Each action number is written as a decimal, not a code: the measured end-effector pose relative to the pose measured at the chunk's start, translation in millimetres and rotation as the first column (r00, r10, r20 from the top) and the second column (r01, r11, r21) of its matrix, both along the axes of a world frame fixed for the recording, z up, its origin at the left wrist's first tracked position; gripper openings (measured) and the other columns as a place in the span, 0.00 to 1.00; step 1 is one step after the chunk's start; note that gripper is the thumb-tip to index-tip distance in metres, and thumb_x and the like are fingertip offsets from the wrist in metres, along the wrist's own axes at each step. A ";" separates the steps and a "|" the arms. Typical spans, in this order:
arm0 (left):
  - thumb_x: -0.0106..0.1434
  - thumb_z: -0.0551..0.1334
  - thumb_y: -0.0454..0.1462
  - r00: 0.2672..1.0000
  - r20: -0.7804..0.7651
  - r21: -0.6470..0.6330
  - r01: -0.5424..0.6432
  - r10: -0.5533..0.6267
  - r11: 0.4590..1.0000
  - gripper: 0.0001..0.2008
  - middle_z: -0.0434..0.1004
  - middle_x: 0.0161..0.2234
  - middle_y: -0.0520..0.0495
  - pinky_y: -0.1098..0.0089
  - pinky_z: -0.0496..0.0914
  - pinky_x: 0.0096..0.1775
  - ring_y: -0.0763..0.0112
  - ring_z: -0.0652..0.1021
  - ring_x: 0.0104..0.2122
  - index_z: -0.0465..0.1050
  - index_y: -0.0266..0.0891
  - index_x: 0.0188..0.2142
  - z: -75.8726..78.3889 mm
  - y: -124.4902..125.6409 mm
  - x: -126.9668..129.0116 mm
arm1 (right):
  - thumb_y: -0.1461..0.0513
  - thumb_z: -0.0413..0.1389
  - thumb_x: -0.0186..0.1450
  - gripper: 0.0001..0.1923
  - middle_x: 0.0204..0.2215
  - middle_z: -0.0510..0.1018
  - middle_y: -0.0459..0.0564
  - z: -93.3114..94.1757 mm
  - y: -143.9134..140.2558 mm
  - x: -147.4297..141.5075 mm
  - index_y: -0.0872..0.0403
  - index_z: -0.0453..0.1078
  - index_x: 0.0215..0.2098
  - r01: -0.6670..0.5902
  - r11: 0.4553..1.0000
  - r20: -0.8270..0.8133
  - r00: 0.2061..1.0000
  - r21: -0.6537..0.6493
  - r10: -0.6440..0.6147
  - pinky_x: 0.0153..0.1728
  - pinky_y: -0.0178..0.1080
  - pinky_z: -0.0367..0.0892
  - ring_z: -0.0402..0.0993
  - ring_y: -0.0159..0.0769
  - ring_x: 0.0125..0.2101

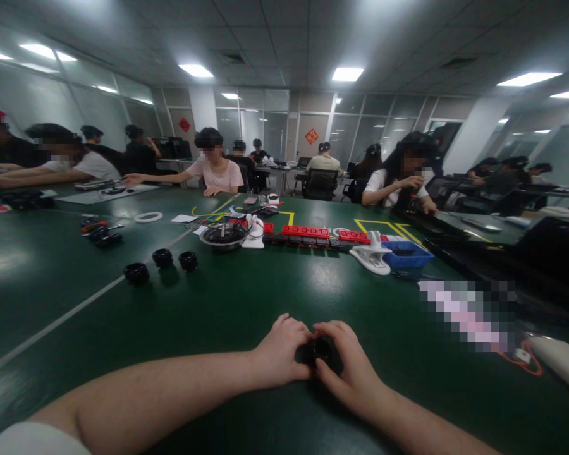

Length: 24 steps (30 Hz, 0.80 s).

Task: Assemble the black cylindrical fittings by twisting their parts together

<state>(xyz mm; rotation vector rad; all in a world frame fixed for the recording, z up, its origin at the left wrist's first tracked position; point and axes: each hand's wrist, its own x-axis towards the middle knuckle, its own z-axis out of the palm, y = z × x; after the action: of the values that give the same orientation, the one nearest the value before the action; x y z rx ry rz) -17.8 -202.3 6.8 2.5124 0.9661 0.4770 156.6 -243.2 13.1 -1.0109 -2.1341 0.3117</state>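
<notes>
Both hands meet at the near edge of the smooth dark-green worktop [227, 303]: left hand [279, 354] and right hand [346, 366] are wrapped together around a small black round part [323, 352], mostly hidden by the fingers, shape detail unclear. Further back, left to right: three matching black ring-shaped parts [162, 264] sitting loose, a round metal bowl [222, 237], a red strip of square modules [313, 232], a white plastic clamp [372, 256], a blue tray [408, 254]. No legible text.
</notes>
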 end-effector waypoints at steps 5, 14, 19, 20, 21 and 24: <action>0.48 0.63 0.43 1.000 -0.007 0.014 -0.005 0.005 1.000 0.19 0.68 0.36 0.50 0.54 0.51 0.52 0.64 0.68 0.40 0.67 0.42 0.40 -0.8 0.3 1.0 | 0.69 0.49 0.52 0.26 0.39 0.66 0.53 1.9 -0.8 1.6 0.52 0.55 0.50 -0.048 0.999 -0.010 0.999 0.023 0.048 0.41 0.45 0.63 0.63 0.41 0.41; 0.48 0.65 0.45 1.000 -0.014 -0.006 -0.009 0.008 1.000 0.16 0.67 0.33 0.51 0.54 0.52 0.52 0.65 0.68 0.38 0.67 0.40 0.33 -0.3 0.1 1.1 | 0.64 0.55 0.55 0.23 0.36 0.70 0.50 6.0 -1.1 0.0 0.51 0.56 0.49 -0.091 0.996 0.065 0.994 0.011 0.090 0.51 0.53 0.52 0.63 0.40 0.41; 0.47 0.66 0.43 1.000 0.019 -0.020 -0.014 0.015 1.000 0.14 0.66 0.31 0.53 0.56 0.52 0.52 0.67 0.68 0.38 0.67 0.40 0.30 1.1 -0.2 1.7 | 0.64 0.54 0.56 0.22 0.33 0.71 0.48 11.3 -3.3 -1.9 0.50 0.57 0.48 -0.097 0.995 0.106 0.990 0.023 0.095 0.52 0.56 0.48 0.64 0.39 0.40; 0.47 0.66 0.43 1.000 0.022 -0.022 -0.015 0.015 1.000 0.13 0.66 0.32 0.53 0.56 0.52 0.52 0.67 0.68 0.38 0.67 0.41 0.30 1.7 -0.5 1.5 | 0.64 0.53 0.56 0.22 0.32 0.71 0.47 12.2 -4.1 -2.1 0.49 0.57 0.48 -0.098 0.995 0.108 0.990 0.032 0.094 0.52 0.56 0.48 0.65 0.39 0.39; 0.47 0.66 0.42 1.000 0.021 -0.025 -0.014 0.014 1.000 0.13 0.66 0.32 0.53 0.55 0.51 0.52 0.67 0.68 0.38 0.68 0.41 0.31 2.2 -0.8 1.3 | 0.64 0.53 0.56 0.21 0.31 0.71 0.46 13.1 -4.9 -2.1 0.49 0.58 0.48 -0.098 0.994 0.108 0.990 0.044 0.093 0.52 0.56 0.47 0.65 0.39 0.38; 0.48 0.66 0.41 1.000 0.010 -0.031 -0.002 0.002 1.000 0.13 0.67 0.34 0.52 0.54 0.51 0.52 0.66 0.68 0.39 0.69 0.43 0.34 3.3 -1.7 0.5 | 0.65 0.52 0.56 0.21 0.29 0.72 0.45 14.9 -7.1 -1.2 0.48 0.58 0.48 -0.099 0.992 0.101 0.991 0.081 0.091 0.52 0.55 0.48 0.66 0.38 0.36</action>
<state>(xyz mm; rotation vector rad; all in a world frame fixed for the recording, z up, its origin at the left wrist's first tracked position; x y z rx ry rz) -17.3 -204.0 10.1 2.4794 0.9653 0.4714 155.5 -250.3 27.9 -0.8933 -2.2678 0.2179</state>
